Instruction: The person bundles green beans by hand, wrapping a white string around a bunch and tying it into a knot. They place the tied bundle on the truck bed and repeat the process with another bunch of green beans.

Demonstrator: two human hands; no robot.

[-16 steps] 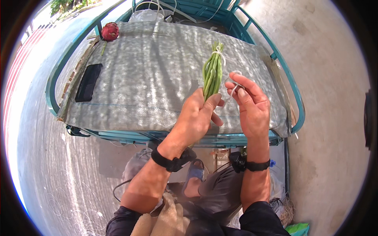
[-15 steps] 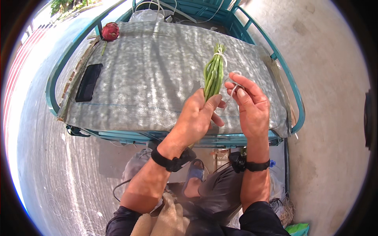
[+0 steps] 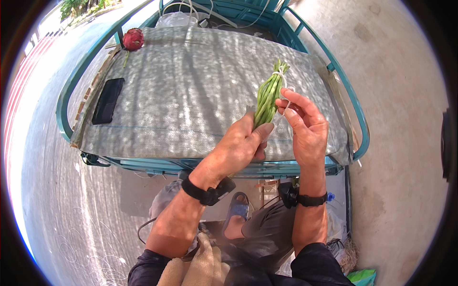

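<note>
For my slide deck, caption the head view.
Left hand grips green beans tied with white string; right hand holds a thin strand close beside them.

1 o'clock: bright-green slender bean bundle (image 3: pixel 268 99), thin white string (image 3: pixel 278 73) | 12 o'clock: grey woven sheet (image 3: pixel 219 71), dappled, faintly blue-lined | 11 o'clock: crimson round fruit (image 3: pixel 133 39) | 10 o'clock: black rectangular phone (image 3: pixel 108 101) | 2 o'clock: teal tubular metal rail (image 3: pixel 344 82) | 6 o'clock: tan fleecy cloth (image 3: pixel 204 260)

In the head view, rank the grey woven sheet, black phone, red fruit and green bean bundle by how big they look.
Largest to smallest, as they look:
1. Grey woven sheet
2. Green bean bundle, partly covered by the left hand and probably nearer the camera
3. Black phone
4. Red fruit
</note>
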